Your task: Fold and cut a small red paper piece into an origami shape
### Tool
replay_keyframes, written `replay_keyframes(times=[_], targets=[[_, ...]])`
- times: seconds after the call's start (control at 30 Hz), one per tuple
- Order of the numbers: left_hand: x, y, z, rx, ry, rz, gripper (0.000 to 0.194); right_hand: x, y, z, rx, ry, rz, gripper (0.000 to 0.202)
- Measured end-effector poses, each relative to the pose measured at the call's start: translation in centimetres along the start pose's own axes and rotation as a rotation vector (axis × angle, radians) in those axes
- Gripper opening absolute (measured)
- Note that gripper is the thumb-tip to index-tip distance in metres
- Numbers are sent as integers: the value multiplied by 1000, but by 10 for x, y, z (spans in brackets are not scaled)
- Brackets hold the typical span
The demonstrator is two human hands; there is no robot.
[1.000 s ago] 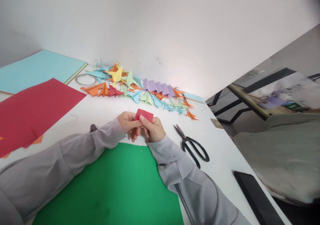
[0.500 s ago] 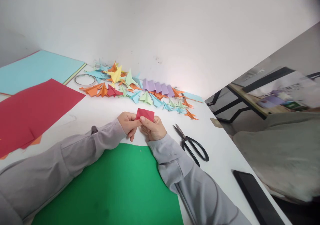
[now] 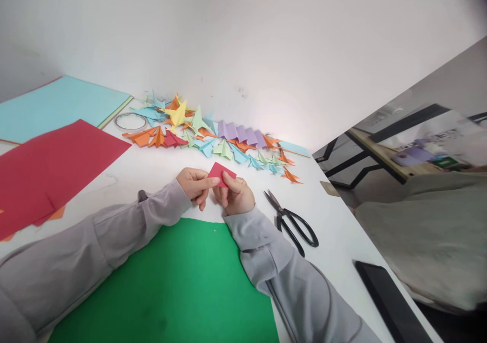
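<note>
A small red piece of paper (image 3: 220, 171) is held up between both hands, above the white table. My left hand (image 3: 195, 184) pinches its left lower corner between thumb and fingers. On the other side, my right hand (image 3: 236, 193) grips it, with the thumb lying across its front face. The fingers behind the paper are partly hidden. Just below the hands lies a large green sheet (image 3: 182, 277), with both forearms passing over its edges. Black-handled scissors (image 3: 289, 221) rest to the right of my right hand, blades pointing away.
Folded paper pieces (image 3: 224, 149) in several colours line the wall. A tape roll (image 3: 130, 122) lies left of them. Large red sheets (image 3: 57, 165) and a blue sheet (image 3: 64, 107) spread at left. A black tablet-like object (image 3: 391, 302) sits near the right edge.
The small red paper has tilted so one corner points up. My right thumb has shifted up its face, and my left thumb now lies along its left lower corner.
</note>
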State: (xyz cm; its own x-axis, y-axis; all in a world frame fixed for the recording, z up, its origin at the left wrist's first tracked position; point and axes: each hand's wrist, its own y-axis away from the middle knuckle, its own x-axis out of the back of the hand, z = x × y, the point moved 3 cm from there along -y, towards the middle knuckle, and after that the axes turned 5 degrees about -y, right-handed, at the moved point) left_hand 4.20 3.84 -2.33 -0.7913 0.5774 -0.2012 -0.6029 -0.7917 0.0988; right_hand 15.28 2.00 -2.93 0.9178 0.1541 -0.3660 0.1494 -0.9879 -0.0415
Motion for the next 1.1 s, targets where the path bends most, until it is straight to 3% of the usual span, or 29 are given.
replay_keyframes(times=[0.23,0.4,0.63,0.83,1.0,1.1], targets=[[2,-2,0,-23,121,81,43,2,2,1,59,8,97,59],[3,-3,-2,-46,117,107,31,3,3,6,-2,28,135,62],[13,-3,6,-75,101,246,21,5,2,4,49,-73,216,27],[22,-1,9,-66,11,371,17,2,4,10,54,114,62,25],[21,-3,5,-93,35,322,20,6,4,9,143,99,256,27],[20,-4,4,-112,97,332,22,3,6,5,252,119,303,34]])
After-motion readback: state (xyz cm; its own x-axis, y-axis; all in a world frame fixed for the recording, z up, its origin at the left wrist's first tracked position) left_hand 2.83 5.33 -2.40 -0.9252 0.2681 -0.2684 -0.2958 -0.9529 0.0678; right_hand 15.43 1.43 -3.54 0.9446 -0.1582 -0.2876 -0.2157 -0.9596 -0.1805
